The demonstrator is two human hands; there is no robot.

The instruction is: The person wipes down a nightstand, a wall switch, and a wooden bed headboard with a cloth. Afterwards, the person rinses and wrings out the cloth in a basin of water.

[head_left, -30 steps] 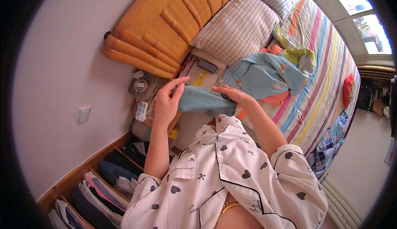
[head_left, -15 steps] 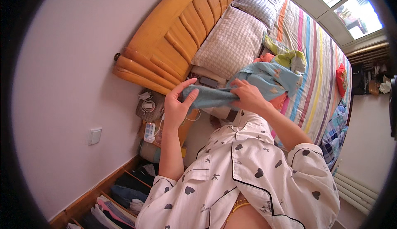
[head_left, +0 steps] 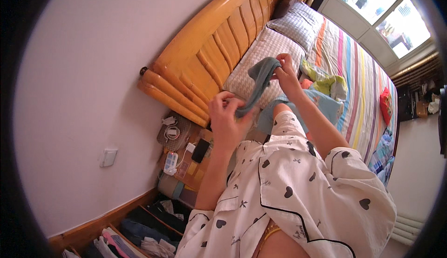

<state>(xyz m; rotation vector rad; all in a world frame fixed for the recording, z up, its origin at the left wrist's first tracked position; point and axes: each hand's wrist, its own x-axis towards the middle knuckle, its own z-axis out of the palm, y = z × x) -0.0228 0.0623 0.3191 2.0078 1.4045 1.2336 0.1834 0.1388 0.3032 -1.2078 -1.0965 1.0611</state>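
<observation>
A grey-blue sock [head_left: 261,82] hangs in the air in front of me, above the edge of the bed. My right hand [head_left: 286,74] pinches its upper end between thumb and fingers, and part of the cloth folds over to the left. Below and to the left, my left hand [head_left: 226,120] has its fingers curled but apart from the thumb. The sock's lower end dangles at the gap between them, and no firm grip shows. Rumpled light-blue clothing [head_left: 321,104] with a yellow-green garment [head_left: 331,83] lies on the bed beyond my right forearm.
The bed has a wooden headboard [head_left: 219,39], checked pillows [head_left: 251,57] and a striped cover [head_left: 356,81]. On the left, a nightstand [head_left: 186,178] holds a phone [head_left: 200,151], a power strip [head_left: 171,162] and cables. Beneath it, an open drawer [head_left: 139,211] contains folded clothes.
My right hand has lifted its end of the sock up and away, so the sock now hangs slantwise. My left hand has loosened from the other end. The view has shifted, showing the phone on the nightstand.
</observation>
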